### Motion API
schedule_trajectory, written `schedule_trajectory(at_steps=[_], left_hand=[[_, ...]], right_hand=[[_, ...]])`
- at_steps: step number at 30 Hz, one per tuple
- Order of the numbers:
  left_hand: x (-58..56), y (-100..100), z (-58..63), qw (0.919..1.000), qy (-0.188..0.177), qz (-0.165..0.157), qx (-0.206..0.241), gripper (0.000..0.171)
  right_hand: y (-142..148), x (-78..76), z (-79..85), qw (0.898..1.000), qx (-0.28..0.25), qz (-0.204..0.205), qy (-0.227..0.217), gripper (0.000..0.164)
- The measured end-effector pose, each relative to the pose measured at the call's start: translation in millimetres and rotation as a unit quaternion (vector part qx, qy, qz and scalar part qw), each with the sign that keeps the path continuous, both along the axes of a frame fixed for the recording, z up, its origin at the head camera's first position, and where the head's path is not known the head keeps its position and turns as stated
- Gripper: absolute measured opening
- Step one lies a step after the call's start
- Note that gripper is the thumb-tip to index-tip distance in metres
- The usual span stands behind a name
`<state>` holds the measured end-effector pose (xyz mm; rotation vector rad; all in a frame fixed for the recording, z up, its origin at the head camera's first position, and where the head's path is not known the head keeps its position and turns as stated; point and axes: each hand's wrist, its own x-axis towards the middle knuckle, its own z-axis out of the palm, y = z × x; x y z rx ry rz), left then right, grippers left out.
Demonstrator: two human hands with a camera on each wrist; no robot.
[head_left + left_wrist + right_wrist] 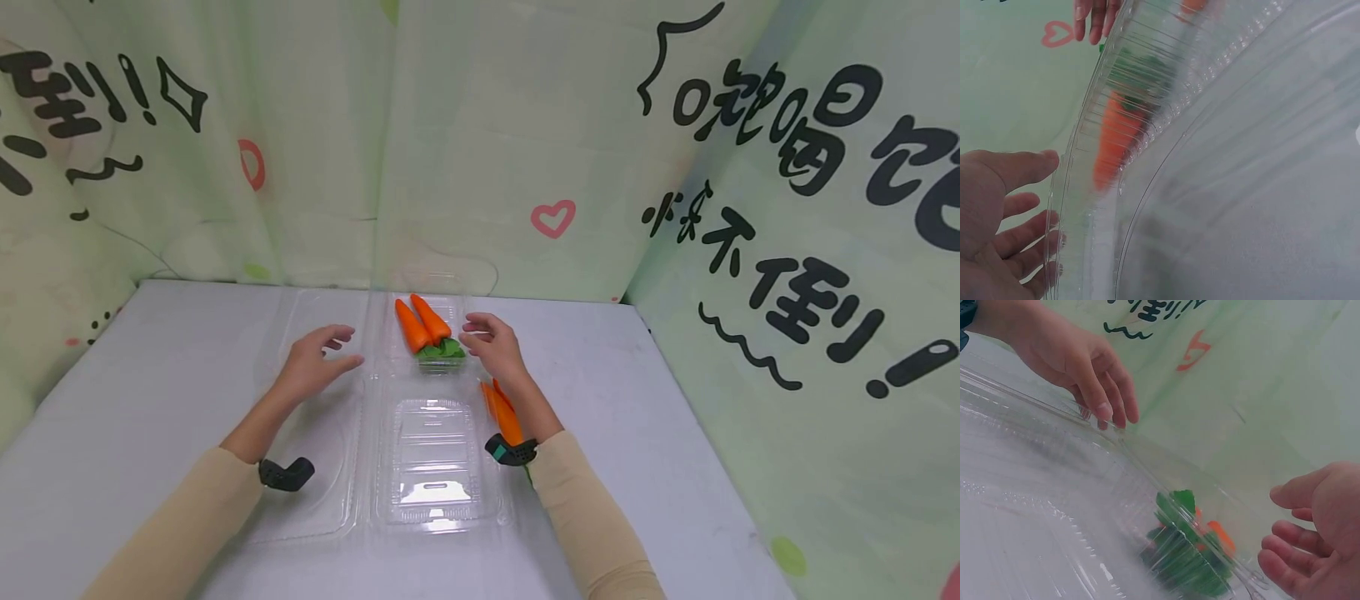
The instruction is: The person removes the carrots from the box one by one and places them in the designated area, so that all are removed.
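Note:
Two orange carrots (422,325) with green leafy tops lie in the far transparent plastic clamshell box (390,358), tips pointing away. My left hand (311,362) hovers left of that box with fingers loosely bent and holds nothing. To the right of the leaves my right hand (491,342) hangs with relaxed fingers, also holding nothing. A nearer transparent tray (437,458) stands in front of the carrots. More orange carrot (504,415) shows beside that tray, partly hidden under my right forearm. The left wrist view shows a carrot (1116,137) through the plastic.
Transparent lids (322,500) are spread to the left of the trays on the white table (150,400). Pale green curtains (480,125) with black lettering and pink hearts enclose the back and sides. A dark band (510,450) sits on each wrist.

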<state>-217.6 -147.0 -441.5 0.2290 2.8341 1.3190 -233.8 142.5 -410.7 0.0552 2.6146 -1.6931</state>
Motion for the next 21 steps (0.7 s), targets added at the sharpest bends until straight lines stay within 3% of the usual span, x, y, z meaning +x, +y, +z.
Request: schedule_trajectory(at_steps=[21], left_hand=[[-5.8,7.2,-5.7,0.9998,-0.016,0.003,-0.008,0.054]], right_hand=[[-6.8,-7.3,1.3,1.0,0.007,-0.003,-0.007,0.038]])
